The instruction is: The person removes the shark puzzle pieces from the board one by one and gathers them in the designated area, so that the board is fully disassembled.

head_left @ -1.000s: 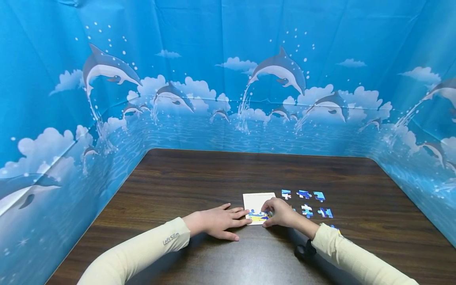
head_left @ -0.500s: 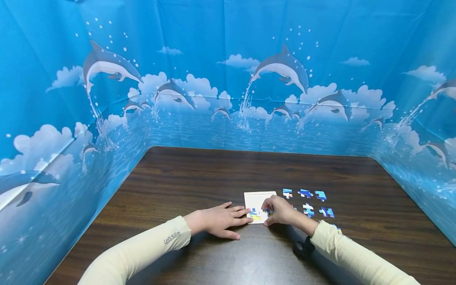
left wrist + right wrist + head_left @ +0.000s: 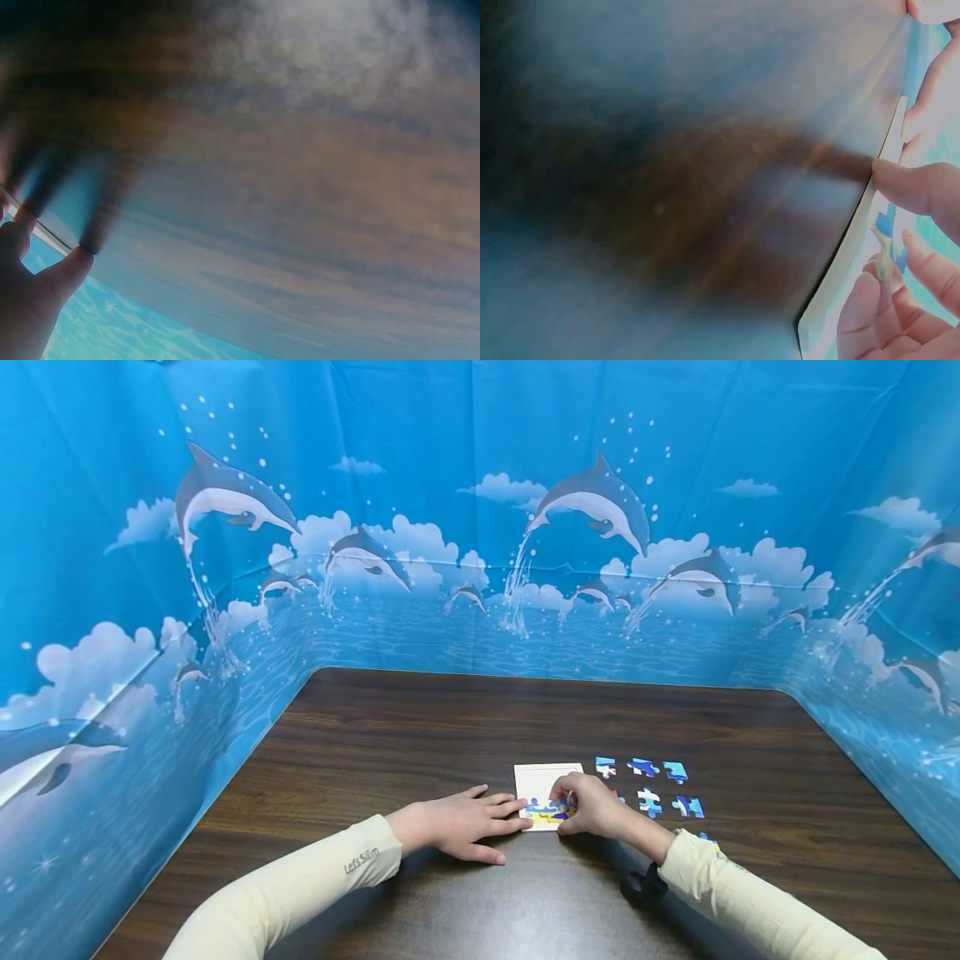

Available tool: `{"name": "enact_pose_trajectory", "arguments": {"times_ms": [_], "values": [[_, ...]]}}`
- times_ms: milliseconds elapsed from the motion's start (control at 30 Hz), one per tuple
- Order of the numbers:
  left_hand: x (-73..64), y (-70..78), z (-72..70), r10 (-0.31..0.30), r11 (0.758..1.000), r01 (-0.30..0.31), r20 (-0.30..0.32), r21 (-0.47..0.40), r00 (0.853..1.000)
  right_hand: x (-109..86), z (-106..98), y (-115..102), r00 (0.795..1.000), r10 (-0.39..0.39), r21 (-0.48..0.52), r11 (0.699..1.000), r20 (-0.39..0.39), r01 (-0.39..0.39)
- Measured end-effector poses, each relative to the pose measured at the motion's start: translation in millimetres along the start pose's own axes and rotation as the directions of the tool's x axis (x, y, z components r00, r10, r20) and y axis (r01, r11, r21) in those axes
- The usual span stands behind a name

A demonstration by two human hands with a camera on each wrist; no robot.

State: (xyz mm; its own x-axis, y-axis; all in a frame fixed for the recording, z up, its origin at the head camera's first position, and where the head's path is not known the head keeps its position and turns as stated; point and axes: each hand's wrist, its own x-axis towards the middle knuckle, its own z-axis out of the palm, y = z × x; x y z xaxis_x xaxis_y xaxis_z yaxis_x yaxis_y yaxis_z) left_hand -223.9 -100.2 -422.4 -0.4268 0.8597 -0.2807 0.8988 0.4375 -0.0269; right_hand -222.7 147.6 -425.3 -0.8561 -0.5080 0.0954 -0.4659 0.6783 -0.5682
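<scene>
A white puzzle board (image 3: 538,778) lies on the table, its lower part covered by blue and yellow pieces (image 3: 542,812). My left hand (image 3: 468,828) lies spread, palm down, its fingertips resting on the board's left edge. My right hand (image 3: 591,806) bends over the board's lower right, pinching a jigsaw piece that its fingers mostly hide in the head view. Blue and yellow jigsaw shapes (image 3: 886,241) show between the right thumb (image 3: 907,184) and fingers in the right wrist view. The left wrist view shows the left fingers (image 3: 67,274) touching the table.
Several loose jigsaw pieces (image 3: 649,802) lie in rows right of the board, one partly covered by the right hand and another near the right sleeve. The dark wooden table (image 3: 420,727) is bordered by a blue dolphin curtain (image 3: 420,610).
Half a second ago, more white showed near the right fingers; now blue and yellow pieces cover that part of the board. My right hand has shifted only slightly; the left hand has stayed still.
</scene>
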Motion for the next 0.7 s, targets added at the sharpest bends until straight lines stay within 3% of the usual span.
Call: {"name": "enact_pose_trajectory", "arguments": {"times_ms": [433, 700], "values": [[-0.6, 0.1, -1.3, 0.011, 0.999, -0.010, -0.023, 0.039, 1.000, -3.2, -1.0, -1.0, 0.998, -0.059, -0.091, 0.994, -0.031, 0.056], [-1.0, 0.5, -2.0, 0.012, 1.000, -0.012, -0.016, 0.017, 1.000, -5.0, -4.2, 4.4, 0.999, -0.039, -0.043, 0.998, -0.019, 0.038]]}}
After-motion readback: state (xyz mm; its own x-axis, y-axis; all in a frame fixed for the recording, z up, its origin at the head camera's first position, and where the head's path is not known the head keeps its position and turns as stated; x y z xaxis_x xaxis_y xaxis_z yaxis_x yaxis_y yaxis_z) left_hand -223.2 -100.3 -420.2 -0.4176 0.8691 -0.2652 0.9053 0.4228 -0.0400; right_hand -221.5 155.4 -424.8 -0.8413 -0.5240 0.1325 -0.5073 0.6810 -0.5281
